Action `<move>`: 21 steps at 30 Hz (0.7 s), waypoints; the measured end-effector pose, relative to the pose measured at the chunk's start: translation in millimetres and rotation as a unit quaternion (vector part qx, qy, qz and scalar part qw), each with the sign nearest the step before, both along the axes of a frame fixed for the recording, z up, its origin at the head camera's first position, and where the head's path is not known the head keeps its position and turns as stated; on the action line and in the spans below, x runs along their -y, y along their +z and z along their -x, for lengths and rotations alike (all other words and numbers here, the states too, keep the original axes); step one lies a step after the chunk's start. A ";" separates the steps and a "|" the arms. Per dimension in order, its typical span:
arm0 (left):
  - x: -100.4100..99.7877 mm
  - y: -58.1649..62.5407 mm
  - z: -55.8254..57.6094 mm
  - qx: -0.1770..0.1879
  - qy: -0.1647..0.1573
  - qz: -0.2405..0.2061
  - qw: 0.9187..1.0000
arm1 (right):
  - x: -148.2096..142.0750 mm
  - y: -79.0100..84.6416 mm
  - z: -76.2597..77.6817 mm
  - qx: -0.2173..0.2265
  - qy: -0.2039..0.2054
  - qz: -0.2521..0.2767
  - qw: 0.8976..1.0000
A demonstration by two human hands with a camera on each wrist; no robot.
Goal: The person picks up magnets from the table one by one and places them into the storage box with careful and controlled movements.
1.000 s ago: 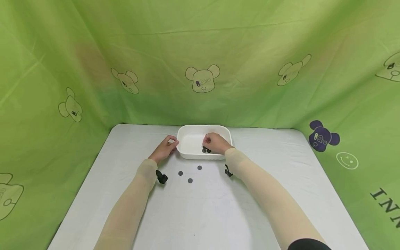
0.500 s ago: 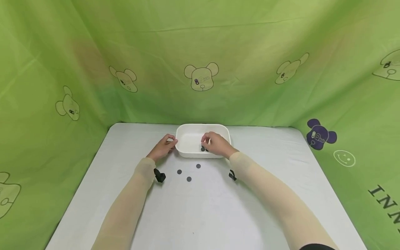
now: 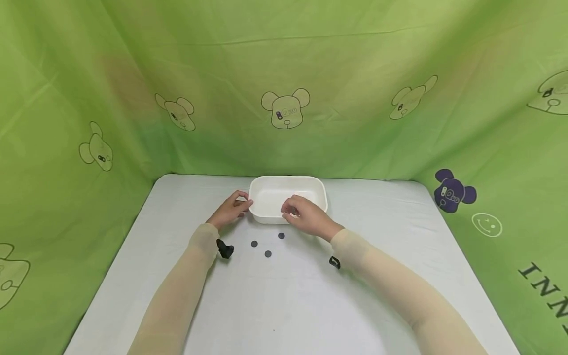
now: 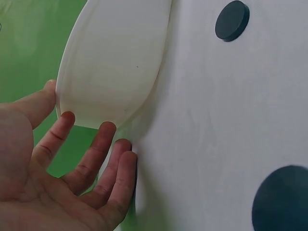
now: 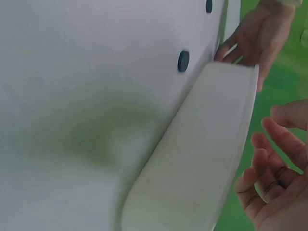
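Observation:
A white rectangular tub point(image 3: 266, 220) stands toward the back of the table. My left hand point(image 3: 229, 209) holds its left end, thumb at the rim and fingertips against the outer wall in the left wrist view. Over the tub's near rim hovers my right hand point(image 3: 308, 216), fingers loosely curled with a gap to the thumb. The right wrist view shows nothing between those fingers point(image 5: 260, 161). Three dark round discs lie on the table before the tub: one disc point(image 3: 281, 235) close to it, another disc point(image 3: 254, 243) to the left, a third disc point(image 3: 268, 254) nearest me.
The table point(image 3: 284, 305) has a white cover. A green cloth point(image 3: 355, 143) with bear prints hangs at the back and both sides. Small black devices are worn at both wrists, one device point(image 3: 225, 249) on the left and another device point(image 3: 335, 262) on the right.
My right hand has come from inside the tub toward me, over the near rim, and its fingers have spread from the thumb. My left hand stays at the tub's left end.

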State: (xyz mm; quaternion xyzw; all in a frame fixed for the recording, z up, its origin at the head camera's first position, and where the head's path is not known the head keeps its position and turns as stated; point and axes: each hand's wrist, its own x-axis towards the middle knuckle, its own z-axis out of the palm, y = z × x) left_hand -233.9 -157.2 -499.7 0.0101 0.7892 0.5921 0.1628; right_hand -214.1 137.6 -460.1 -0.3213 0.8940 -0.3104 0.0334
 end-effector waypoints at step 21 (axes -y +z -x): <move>-4.6 0.9 -6.5 -0.007 0.005 0.017 1.000 | 7.6 -30.9 -47.3 -0.045 0.061 -0.087 0.993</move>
